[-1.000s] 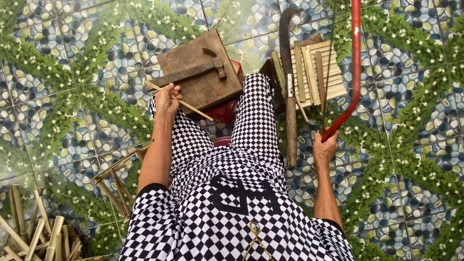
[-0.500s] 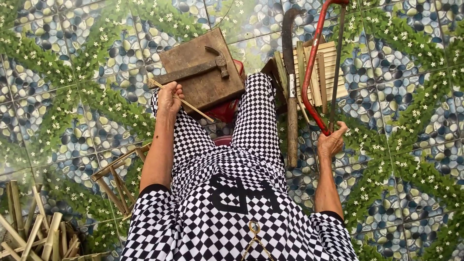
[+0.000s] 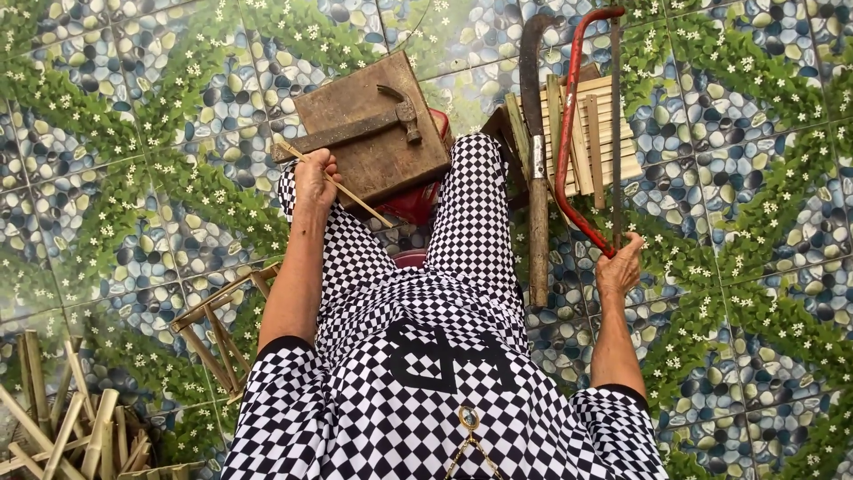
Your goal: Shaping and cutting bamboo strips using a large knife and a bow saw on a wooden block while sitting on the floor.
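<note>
Covering the whole view: tiled floor (image 3: 107, 116) printed with blue-grey pebbles and green leaf bands with white flowers. Person seated, black-and-white checked clothes (image 3: 418, 373). Brown wooden block (image 3: 373, 133) sits past the knees on a red stool (image 3: 418, 200), a hammer (image 3: 355, 129) lying across its top. Right of the leg, a stack of pale bamboo slats (image 3: 597, 133), with a long machete (image 3: 536, 160) lying beside it, dark blade pointing away. Red-framed hacksaw (image 3: 577, 124) lies over the slats; right hand (image 3: 619, 267) is at its near end, fingers curled on the handle. Left hand (image 3: 315, 178) rests at the block's near edge, fingers clamped on a thin bamboo stick (image 3: 342, 185) angled toward the stool. Small bamboo frame (image 3: 218, 324) near the left elbow; bundle of bamboo strips (image 3: 62, 427) at bottom left.
</note>
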